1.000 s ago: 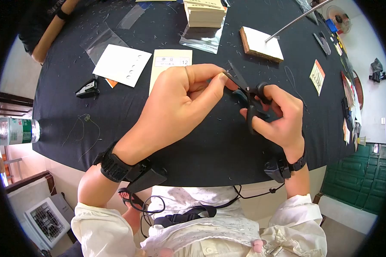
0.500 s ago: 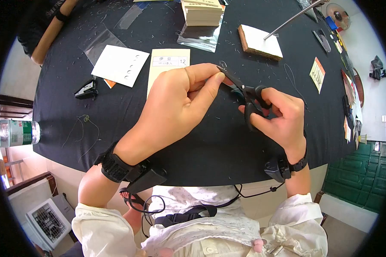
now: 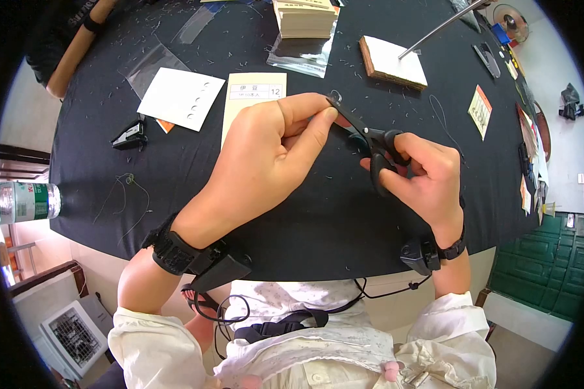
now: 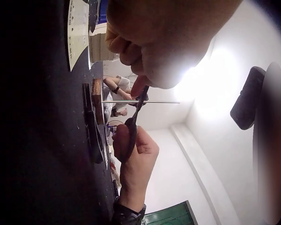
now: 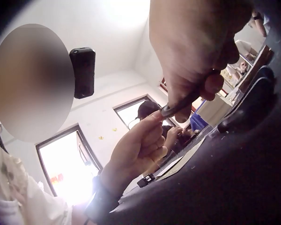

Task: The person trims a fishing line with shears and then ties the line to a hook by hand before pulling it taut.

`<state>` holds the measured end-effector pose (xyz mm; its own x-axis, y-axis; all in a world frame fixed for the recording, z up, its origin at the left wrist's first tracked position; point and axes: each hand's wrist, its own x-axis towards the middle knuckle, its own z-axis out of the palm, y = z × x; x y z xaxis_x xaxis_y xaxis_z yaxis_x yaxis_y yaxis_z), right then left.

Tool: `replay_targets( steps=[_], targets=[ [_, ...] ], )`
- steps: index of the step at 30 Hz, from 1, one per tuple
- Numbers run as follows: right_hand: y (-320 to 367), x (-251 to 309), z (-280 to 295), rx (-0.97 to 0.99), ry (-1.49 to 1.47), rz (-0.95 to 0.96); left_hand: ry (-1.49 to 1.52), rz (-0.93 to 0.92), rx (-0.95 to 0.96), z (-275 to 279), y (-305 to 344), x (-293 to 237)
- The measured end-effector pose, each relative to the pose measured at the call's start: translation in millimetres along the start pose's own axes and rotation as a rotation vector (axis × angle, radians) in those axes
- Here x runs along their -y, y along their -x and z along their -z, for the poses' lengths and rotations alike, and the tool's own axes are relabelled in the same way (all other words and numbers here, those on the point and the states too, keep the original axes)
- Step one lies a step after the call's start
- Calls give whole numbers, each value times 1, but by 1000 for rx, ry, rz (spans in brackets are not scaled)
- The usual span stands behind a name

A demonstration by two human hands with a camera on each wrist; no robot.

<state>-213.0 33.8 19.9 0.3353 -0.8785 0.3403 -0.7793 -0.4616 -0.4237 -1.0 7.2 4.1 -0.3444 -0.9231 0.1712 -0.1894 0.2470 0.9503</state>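
In the head view my left hand [image 3: 259, 146] pinches a small dark piece [image 3: 335, 96] between thumb and index fingertip; its shape is too small to make out. My right hand [image 3: 428, 172] grips black scissors [image 3: 366, 130] with fingers through the handle loops. Their blades point up and left and reach the left fingertips. In the left wrist view the right hand [image 4: 136, 159] and scissors [image 4: 131, 123] are below the left hand [image 4: 154, 42]. The right wrist view has the left hand [image 5: 138, 147] at the scissors' tip [image 5: 167, 111], the right hand [image 5: 196, 51] above.
On the black-covered table [image 3: 292, 227] are a labelled card [image 3: 256, 84], a white card [image 3: 178, 100], a stapler [image 3: 131, 135], a card stack [image 3: 307, 23], a wooden block [image 3: 393, 63] with a metal rod and loose thread [image 3: 441, 120]. Another person's arm [image 3: 74, 52] is at upper left.
The scissor blades, spread apart a second ago, are now closer together, with their tips beside the left fingertips. Both the scissors and the left fingertips have shifted slightly left.
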Motion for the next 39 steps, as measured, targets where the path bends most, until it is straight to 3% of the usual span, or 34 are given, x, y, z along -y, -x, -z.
replay_targets(
  steps=[20,29,39],
  targets=[
    [0,-1,0,-15,47,44,18,4,18,0,-1,-2],
    [0,-1,3,13,-104,-59,52,31,42,0,-1,-3],
    [-3,-15,-9,-245,-182,-213,76,48,65,2,-1,-9]
  ],
)
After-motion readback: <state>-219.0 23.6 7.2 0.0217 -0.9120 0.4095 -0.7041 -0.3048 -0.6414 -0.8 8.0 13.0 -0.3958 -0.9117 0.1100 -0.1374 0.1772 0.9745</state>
